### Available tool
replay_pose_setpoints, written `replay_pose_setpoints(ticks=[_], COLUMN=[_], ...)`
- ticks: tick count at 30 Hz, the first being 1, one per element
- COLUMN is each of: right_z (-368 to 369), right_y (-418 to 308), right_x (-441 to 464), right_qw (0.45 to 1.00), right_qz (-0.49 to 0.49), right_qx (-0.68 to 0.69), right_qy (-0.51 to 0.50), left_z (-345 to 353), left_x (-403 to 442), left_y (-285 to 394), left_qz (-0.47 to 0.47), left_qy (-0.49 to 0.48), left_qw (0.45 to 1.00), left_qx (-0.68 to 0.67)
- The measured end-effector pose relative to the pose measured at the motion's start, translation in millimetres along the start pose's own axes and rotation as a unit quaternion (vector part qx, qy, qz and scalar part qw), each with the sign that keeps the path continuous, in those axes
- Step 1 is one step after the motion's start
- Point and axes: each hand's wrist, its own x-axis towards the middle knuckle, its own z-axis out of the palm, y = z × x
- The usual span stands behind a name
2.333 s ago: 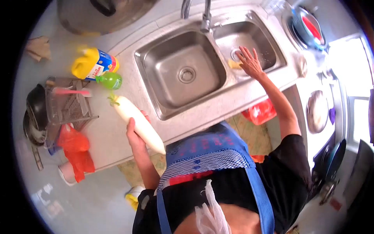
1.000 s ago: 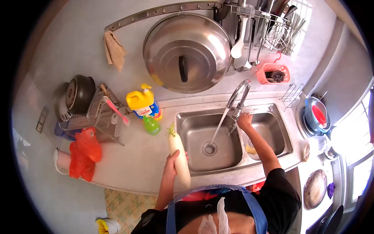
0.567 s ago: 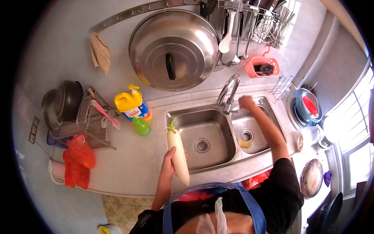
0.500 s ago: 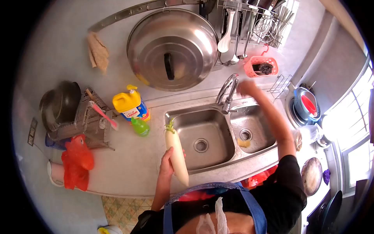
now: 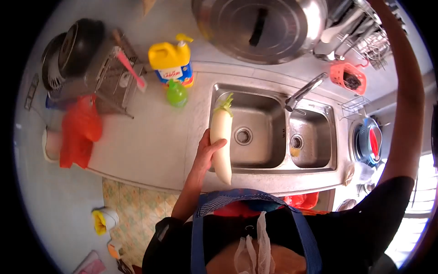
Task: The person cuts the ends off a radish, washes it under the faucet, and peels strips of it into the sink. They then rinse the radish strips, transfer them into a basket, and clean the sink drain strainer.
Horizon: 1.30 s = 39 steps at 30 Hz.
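My left hand [image 5: 210, 148] is wrapped round a long white radish [image 5: 222, 130] with short green leaf stubs at its top end. The radish hangs over the left edge of the large sink basin [image 5: 262, 137], its tip pointing toward my apron. My right arm stretches up the right side of the view, past the utensil rack [image 5: 365, 39]; the right hand itself is cut off by the top edge. The faucet [image 5: 305, 91] stands between the two basins, with no water running from it. In the small basin lies a yellow sponge [image 5: 295, 151] beside the drain.
A yellow detergent jug [image 5: 171, 61] and a green bottle [image 5: 176, 93] stand left of the sink. Farther left are a dish rack [image 5: 109, 82] and a red plastic bag [image 5: 80, 132]. A large metal lid [image 5: 273, 27] and a pink basket [image 5: 347, 78] hang on the wall.
My right hand has moved from near the faucet up and out of view, and the arm is extended. The camera view has shifted. The radish remains in my left hand; the earlier water stream has stopped.
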Motion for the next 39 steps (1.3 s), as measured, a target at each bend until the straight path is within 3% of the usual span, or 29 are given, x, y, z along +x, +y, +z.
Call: replay_pose_setpoints(ticks=[5,9,12,17,19,20,21,22,28,30,37,39], right_z=[-78,-161,-214,-269,-283,-290,-301,-305,-315,-314,-315,-314], right_y=[-41,-99,-158,-287,-351,-386,-403,-431,-470,-475,-479,-484], right_x=[-15,-41,-62,-91,-98,-102,-98,-102,-114,-120,-130,-132], right_qw=[0.983,0.92,0.829,0.633,0.571,0.581,0.516,0.504,0.527,0.561,0.577,0.606], right_qz=[0.087,0.158,0.214,0.291,0.308,0.308,0.34,0.376,0.432,0.415,0.418,0.421], right_qx=[0.157,0.352,0.5,0.692,0.736,0.741,0.763,0.763,0.704,0.689,0.671,0.647], right_qy=[-0.032,-0.074,-0.127,-0.189,-0.192,-0.136,-0.189,-0.15,-0.198,-0.196,-0.207,-0.195], left_z=[8,11,16,15,17,18,20,22,25,27,34,35], left_x=[-2,-1,1,-2,-4,-6,-8,-10,-17,-18,-20,-20], left_y=[12,10,7,-7,-11,-13,-14,-14,-21,-23,-21,-19], left_qz=[-0.011,0.013,0.014,-0.03,-0.078,-0.085,-0.086,-0.085,-0.103,-0.106,-0.103,-0.106], left_qy=[0.01,0.03,0.034,0.015,0.009,0.004,-0.002,-0.009,-0.061,-0.071,-0.108,-0.124], left_qw=[1.0,0.998,0.995,0.994,0.993,0.992,0.992,0.992,0.984,0.982,0.974,0.972], left_qx=[-0.003,0.051,0.094,0.102,0.086,0.093,0.093,0.093,0.134,0.139,0.169,0.169])
